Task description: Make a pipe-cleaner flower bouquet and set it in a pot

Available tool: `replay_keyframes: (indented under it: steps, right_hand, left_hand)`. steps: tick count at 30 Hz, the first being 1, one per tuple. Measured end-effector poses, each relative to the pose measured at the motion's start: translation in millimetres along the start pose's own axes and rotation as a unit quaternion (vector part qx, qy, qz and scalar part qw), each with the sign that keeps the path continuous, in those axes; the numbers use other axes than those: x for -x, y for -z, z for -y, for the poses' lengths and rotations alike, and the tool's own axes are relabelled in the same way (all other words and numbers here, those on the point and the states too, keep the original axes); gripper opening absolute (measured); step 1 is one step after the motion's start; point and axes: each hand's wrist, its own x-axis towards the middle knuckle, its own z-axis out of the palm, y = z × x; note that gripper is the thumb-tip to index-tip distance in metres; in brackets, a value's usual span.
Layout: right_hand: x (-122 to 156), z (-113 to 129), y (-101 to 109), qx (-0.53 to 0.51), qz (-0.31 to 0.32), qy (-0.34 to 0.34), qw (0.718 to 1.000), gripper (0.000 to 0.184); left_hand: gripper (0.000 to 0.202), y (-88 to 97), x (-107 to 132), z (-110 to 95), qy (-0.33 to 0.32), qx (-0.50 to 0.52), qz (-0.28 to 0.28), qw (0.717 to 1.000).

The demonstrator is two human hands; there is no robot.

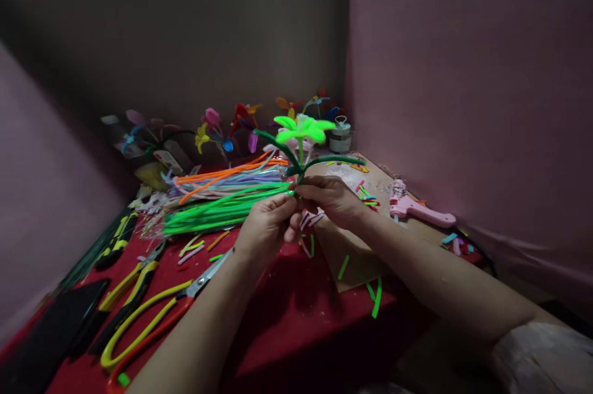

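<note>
A pipe-cleaner flower stands upright over the table, with bright green petals and dark green strips curving out to both sides. My left hand pinches the bottom of its stem. Just above, my right hand has thumb and fingers closed on the same stem, where the dark green strips meet. My fingers hide the stem's lower end. Behind my left hand lies a bundle of green pipe cleaners, with orange pipe cleaners and pale ones farther back.
Scissors and pliers lie at left, near a black flat object. A pink glue gun rests at right. Cut green scraps are scattered on the red cloth. Finished flowers stand at the back.
</note>
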Motion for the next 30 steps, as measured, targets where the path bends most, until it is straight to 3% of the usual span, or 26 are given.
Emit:
replay_keyframes:
  steps: [3, 6, 8, 9, 11, 13, 14, 18, 21, 24, 27, 29, 30]
  right_hand:
    - [1.4, 1.2, -0.6, -0.085, 0.044, -0.015, 0.995, 0.021]
    - [1.5, 0.7, -2.0, -0.104, 0.026, -0.013, 0.994, 0.020]
    - [0.3, -1.0, -2.3, -0.082, -0.021, 0.005, 0.996, 0.020]
    - [-0.7, -2.1, -2.1, -0.070, -0.044, 0.012, 0.997, 0.021]
    - [-2.6, -4.4, -1.2, -0.049, -0.074, 0.017, 0.996, 0.025]
    - [-3.9, -5.2, -0.3, -0.030, -0.078, 0.016, 0.996, 0.026]
    - [-4.1, -4.7, -0.1, -0.022, -0.069, 0.015, 0.997, 0.027]
    - [-1.4, 2.0, -0.3, -0.018, -0.026, 0.042, 0.999, 0.027]
    - [2.7, 5.5, 0.2, -0.019, 0.006, 0.073, 0.997, 0.021]
    - [6.0, 3.9, 1.9, -0.079, 0.054, 0.054, 0.994, 0.025]
    - [6.5, -0.5, 3.8, -0.068, 0.016, 0.056, 0.996, 0.024]
    - [5.3, -3.1, 4.7, -0.031, -0.047, 0.070, 0.996, 0.024]
    - [4.6, -3.9, 4.7, -0.015, -0.071, 0.072, 0.995, 0.025]
  left_hand:
    - [0.020, -0.1, 1.0, -0.7, 0.040, 0.143, 0.063, 0.987]
    - [0.023, 0.2, -0.2, 1.6, 0.021, 0.099, 0.087, 0.991]
    - [0.023, 1.0, -1.8, 4.7, -0.035, -0.056, 0.039, 0.997]
    - [0.020, 1.4, -2.4, 6.6, -0.074, -0.149, -0.009, 0.986]
    - [0.011, 1.5, -2.9, 10.2, -0.144, -0.299, -0.117, 0.936]
    - [0.010, 1.0, -2.4, 11.4, -0.167, -0.348, -0.171, 0.906]
    - [0.016, 0.6, -1.9, 10.7, -0.156, -0.333, -0.166, 0.915]
    - [0.021, 0.1, 0.5, 3.6, -0.040, -0.079, -0.033, 0.996]
    - [0.019, -1.2, 3.1, 3.5, 0.028, 0.117, 0.060, 0.991]
    - [0.017, -2.7, 5.1, 6.7, 0.057, 0.194, 0.141, 0.969]
    - [0.023, -1.6, 3.4, 6.3, 0.032, 0.084, 0.146, 0.985]
    - [0.021, 0.2, 0.8, 5.3, -0.039, -0.087, 0.068, 0.993]
    - [0.018, 0.8, -0.5, 5.5, -0.084, -0.176, 0.017, 0.981]
